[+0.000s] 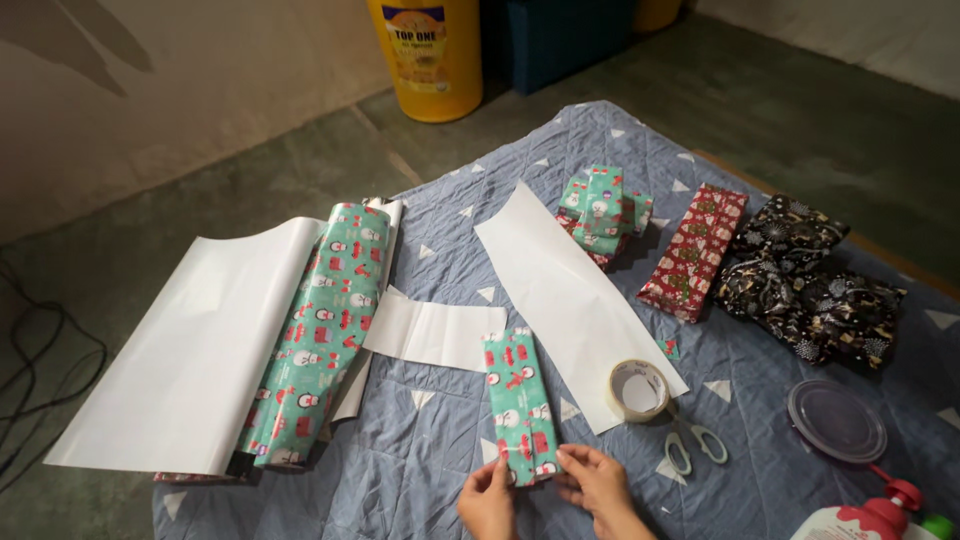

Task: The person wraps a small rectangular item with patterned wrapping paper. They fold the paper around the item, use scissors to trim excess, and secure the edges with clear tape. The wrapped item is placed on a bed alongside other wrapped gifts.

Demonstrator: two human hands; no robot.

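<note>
While pinching wrapped green box (520,405) end, left hand (488,503) and right hand (598,487) mid-fold; tape roll (637,389) just right, needed next.

Two bare hands: left hand (487,503), right hand (600,487). One slim box wrapped in teal snowman paper (518,405) between them. One stack of small teal-wrapped packages (600,210), exact number hard to tell. One red patterned wrapped box (695,252). Two black wrapped parcels with white print (812,290). One roll of teal snowman gift paper (318,335). Two loose white paper strips: long (565,290), short (430,335). One roll of clear tape (637,390). One pair of pale-handled scissors (693,445). One round clear plastic lid (836,420). One yellow plastic bucket (427,55). One red-capped white bottle (868,520).
</note>
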